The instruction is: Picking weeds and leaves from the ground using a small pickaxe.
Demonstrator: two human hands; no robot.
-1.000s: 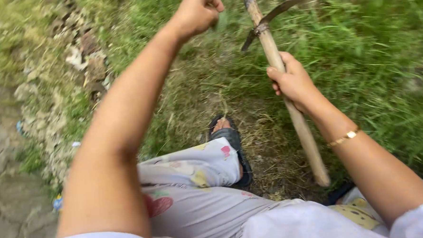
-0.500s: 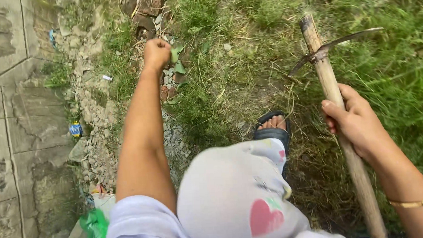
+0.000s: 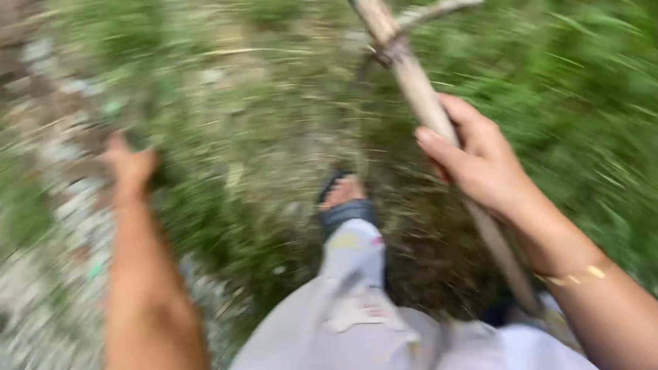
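Observation:
The picture is smeared by motion. My right hand [image 3: 476, 156] grips the wooden handle of a small pickaxe [image 3: 413, 85], whose thin metal head crosses the handle near the top edge. The handle slants down past my wrist, which wears a gold bracelet [image 3: 573, 276]. My left hand [image 3: 130, 165] is stretched out at the left over grass and rubble; its fingers are too blurred to read. My foot in a dark sandal [image 3: 344, 199] stands on dry grass between the two arms, below my pale printed trouser leg [image 3: 348, 280].
Tall green grass [image 3: 598, 84] fills the right side. Stones and rubble [image 3: 54, 152] run along the left, with grey ground at the lower left. A patch of dry, flattened grass [image 3: 282, 120] lies in the middle.
The view swung back to the right and blurred. My left arm dropped lower and left in the picture. The pickaxe and my right hand shifted left and up.

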